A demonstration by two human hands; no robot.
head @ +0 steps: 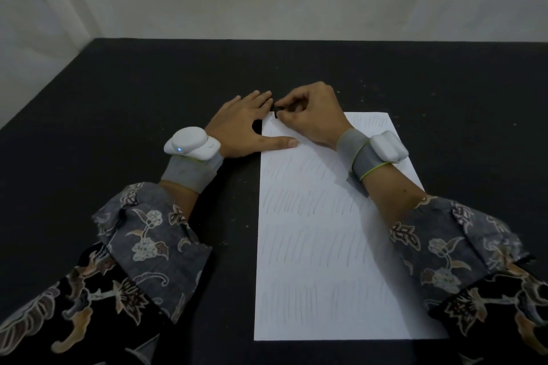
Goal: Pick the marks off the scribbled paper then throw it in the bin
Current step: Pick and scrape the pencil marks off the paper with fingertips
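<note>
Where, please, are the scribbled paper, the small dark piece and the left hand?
scribbled paper (320, 246): head view, middle of the sheet.
small dark piece (276, 110): head view, visible part between the right fingertips.
left hand (243, 124): head view, back of the hand.

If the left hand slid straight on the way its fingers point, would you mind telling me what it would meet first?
Probably the right hand. The left hand lies flat on the black table at the far left corner of the white pencil-scribbled paper, fingertips almost at the small dark object the right hand pinches.

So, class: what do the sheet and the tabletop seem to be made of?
Sheet: thin white paper, matt, lying flat with faint grey pencil-like strokes. Tabletop: dark, matt and speckled, with no shine; perhaps cloth or a coated board, hard to tell.
</note>
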